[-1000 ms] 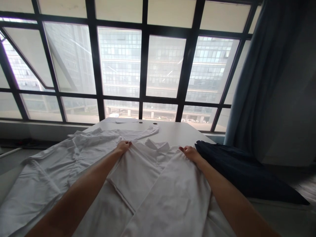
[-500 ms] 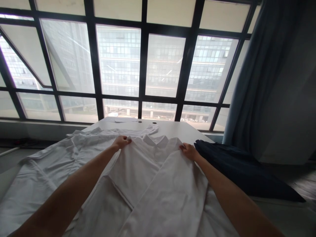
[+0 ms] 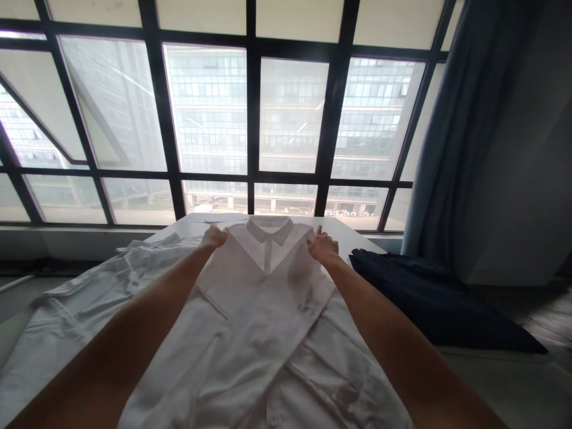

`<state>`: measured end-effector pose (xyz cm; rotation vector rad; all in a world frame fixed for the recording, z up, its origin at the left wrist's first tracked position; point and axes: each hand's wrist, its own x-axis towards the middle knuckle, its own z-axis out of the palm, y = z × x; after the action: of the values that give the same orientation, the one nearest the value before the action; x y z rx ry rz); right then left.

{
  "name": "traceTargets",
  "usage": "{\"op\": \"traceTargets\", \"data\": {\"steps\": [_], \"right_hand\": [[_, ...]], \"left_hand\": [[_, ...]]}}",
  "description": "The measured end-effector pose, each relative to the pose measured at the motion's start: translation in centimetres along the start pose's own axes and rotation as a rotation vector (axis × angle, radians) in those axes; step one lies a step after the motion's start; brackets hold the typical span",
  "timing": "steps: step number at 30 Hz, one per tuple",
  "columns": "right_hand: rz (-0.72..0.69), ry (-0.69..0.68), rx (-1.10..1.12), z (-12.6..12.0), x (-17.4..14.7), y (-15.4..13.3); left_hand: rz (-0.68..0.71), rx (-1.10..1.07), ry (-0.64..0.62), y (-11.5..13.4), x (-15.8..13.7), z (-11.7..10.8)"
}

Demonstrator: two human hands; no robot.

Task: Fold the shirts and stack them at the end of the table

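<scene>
A white collared shirt (image 3: 263, 298) lies spread out in front of me, its collar (image 3: 270, 229) at the far end. At its left shoulder edge, my left hand (image 3: 215, 236) is closed on the cloth. My right hand (image 3: 323, 245) pinches the opposite shoulder, with one finger raised away from the fabric. Both sleeves look folded inward across the body of the shirt, and my forearms cover parts of its sides. Beneath it is a white table (image 3: 348, 233).
More white garments (image 3: 102, 280) lie rumpled on the left. A dark navy garment (image 3: 429, 298) rests at the right. Sheets of paper (image 3: 214, 218) are at the table's far end. Beyond are large framed windows (image 3: 286, 119) and a blue-grey curtain (image 3: 460, 143).
Both hands have moved the shirt's shoulders and collar farther away and lower toward the table. The collar now stands out flatter, and a finger of my right hand has lifted.
</scene>
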<state>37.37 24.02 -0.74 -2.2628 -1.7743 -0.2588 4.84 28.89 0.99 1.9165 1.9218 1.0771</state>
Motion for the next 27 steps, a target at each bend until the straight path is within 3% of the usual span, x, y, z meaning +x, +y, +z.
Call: {"op": "traceTargets", "data": {"steps": [1,2,3,5,8,11,16,22,27], "right_hand": [[-0.068,-0.052,0.001,0.6,-1.1,-0.4],[-0.172,-0.096,0.004,1.4,-2.3,-0.7],[-0.290,-0.124,0.015,2.3,-3.7,-0.8],[-0.458,-0.187,0.052,4.2,-6.4,-0.6],[-0.505,-0.321,0.073,6.6,-8.7,0.4],[-0.436,-0.371,0.056,7.8,-8.3,2.2],[-0.242,-0.400,0.024,8.5,-6.0,5.2],[-0.193,-0.403,0.009,8.8,-5.6,5.7],[-0.086,-0.238,-0.102,7.9,-7.0,4.7]], "left_hand": [[-0.004,0.021,-0.035,0.1,-1.5,1.0],[0.045,0.093,-0.160,0.1,-3.4,2.0],[0.161,0.142,-0.300,0.0,-5.6,2.9],[0.353,0.177,-0.412,-0.2,-10.7,4.2],[0.669,0.196,-0.569,-0.4,-17.5,4.7],[0.882,0.176,-0.746,-0.4,-21.2,3.9],[0.867,0.195,-0.813,-1.1,-23.4,1.4],[0.971,0.168,-0.830,-2.7,-28.2,-3.4],[0.957,0.148,-0.885,-2.8,-30.9,-5.9]]}}
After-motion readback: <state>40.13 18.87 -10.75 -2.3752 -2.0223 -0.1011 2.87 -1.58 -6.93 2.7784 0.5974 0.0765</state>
